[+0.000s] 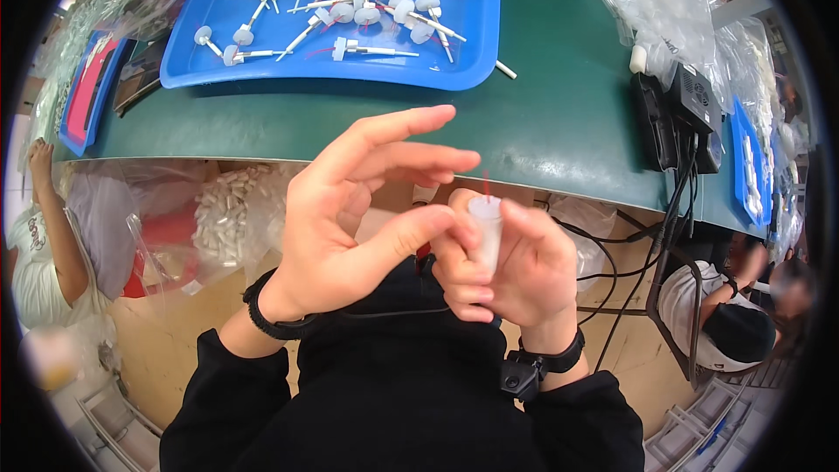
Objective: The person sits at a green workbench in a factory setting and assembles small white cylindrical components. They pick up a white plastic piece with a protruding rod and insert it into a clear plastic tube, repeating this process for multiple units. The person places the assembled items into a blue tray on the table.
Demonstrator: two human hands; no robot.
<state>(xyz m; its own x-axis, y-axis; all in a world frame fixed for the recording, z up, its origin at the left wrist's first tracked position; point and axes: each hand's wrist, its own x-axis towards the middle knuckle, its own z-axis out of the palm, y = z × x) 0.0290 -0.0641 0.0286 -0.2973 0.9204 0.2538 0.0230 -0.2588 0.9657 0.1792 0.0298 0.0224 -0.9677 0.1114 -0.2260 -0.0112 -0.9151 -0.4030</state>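
Observation:
My right hand (537,275) is wrapped round a small white plastic tube (487,234) in front of my body, just off the table's near edge. The tube stands nearly upright, and a thin red wire sticks up out of its top. To the left of it, my left hand (330,197) is raised with fingers apart and nothing between them. The left thumb tip reaches close to the right fingers beside the tube; whether they touch I cannot tell. Beyond my hands, a blue tray (315,77) holds many white sticks with round whitish caps (367,15) and red wires.
The tray stands on a green table (559,122). Black boxy devices (690,105) with hanging cables (612,273) are at the right, near clear plastic bags (655,0). A bag of white cylinders (232,214) lies below the table edge at left. Other people sit on both sides.

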